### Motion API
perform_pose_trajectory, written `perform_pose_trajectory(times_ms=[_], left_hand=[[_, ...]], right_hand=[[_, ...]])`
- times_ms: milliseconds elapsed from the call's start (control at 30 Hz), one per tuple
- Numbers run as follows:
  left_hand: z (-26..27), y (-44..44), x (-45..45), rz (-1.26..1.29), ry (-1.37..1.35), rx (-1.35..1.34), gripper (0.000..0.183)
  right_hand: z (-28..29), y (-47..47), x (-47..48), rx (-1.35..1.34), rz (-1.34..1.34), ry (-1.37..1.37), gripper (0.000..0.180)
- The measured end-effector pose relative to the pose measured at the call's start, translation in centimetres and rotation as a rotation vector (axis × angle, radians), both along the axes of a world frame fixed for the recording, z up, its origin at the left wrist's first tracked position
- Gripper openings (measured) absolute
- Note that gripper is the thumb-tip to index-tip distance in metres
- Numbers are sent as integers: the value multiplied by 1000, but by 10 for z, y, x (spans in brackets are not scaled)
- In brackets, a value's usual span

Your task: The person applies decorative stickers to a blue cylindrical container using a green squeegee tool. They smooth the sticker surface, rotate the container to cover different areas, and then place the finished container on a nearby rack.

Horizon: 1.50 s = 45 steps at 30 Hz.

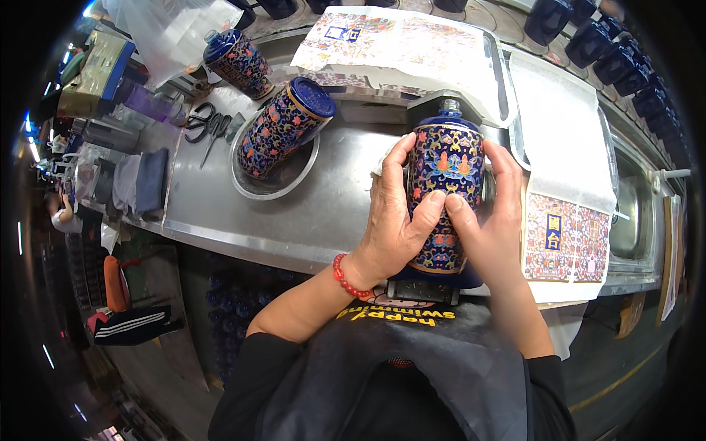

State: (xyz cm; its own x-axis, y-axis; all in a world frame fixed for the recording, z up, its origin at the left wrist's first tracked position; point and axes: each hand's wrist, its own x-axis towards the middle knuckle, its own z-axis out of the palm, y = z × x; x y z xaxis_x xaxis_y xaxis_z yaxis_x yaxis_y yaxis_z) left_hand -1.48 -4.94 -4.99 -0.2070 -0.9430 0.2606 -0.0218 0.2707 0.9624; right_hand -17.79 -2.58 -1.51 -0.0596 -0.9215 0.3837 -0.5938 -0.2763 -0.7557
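A dark blue bottle with a colourful floral wrap (448,165) lies in front of me, its clear neck pointing away. My left hand (400,212) holds its left side, and my right hand (491,206) holds its right side; both thumbs press on the wrap near the middle. The bottle's underside is hidden. Left of my hands, a second patterned bottle (281,129) leans upside down in a metal bowl (309,172). Beyond it is a third patterned bottle (240,63). Printed floral decal sheets lie at the back (386,41) and at the right (565,237), the latter partly under white paper.
Black-handled scissors (208,129) lie left of the bowl on the steel worktop (204,204). Folded cloths (149,179) rest at its left end. Plain dark blue bottles (612,60) line the back right, near a sink basin (631,204). A person (65,215) is far left.
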Motion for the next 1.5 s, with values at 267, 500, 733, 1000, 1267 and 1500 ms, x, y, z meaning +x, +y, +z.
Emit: perform_pose_trajectory(times_ms=[267,500,733,1000,1267,1500], left_hand=[[18,25,25,88,-530,-581,87],[34,32,24,73,-948,-822,93],[41,22,33,23,-673,-596,79],[18,-1,14,53,-259,-210,56],[13,-3,8,52,-225,-164,64],[11,-2,3,27,-130,-90,71]], right_hand=[[-11,2,-12,41,32,-272,62],[-20,6,-18,14,89,-206,52],[-9,7,-19,18,104,-150,55],[-1,-2,-8,38,36,-39,71],[-3,-3,-10,41,41,-51,72],[-3,-5,-11,54,45,-78,71]])
